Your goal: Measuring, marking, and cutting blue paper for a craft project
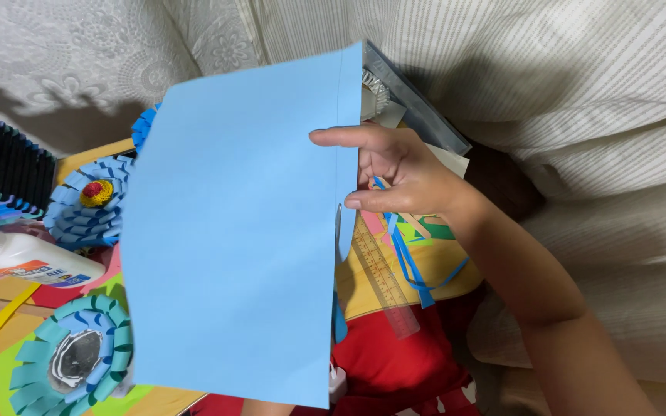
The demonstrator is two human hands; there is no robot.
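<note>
A large light-blue paper sheet [233, 239] is held up in the middle of the view and hides much of the table. My right hand [402, 177] reaches in from the lower right and pinches the sheet's right edge between thumb and forefinger. Several thin blue paper strips [410, 266] hang down from the same hand. A faint line runs down the sheet near that edge. My left hand is not seen; it may be behind the sheet.
On the left lie a white glue bottle [25, 262] with an orange cap, two blue paper flowers [86, 204] [79, 358] and black pleated paper [5, 166]. A clear ruler [383, 281] rests on coloured sheets under my hand. A foil cup [375, 91] and pale patterned cloth [541, 69] are behind.
</note>
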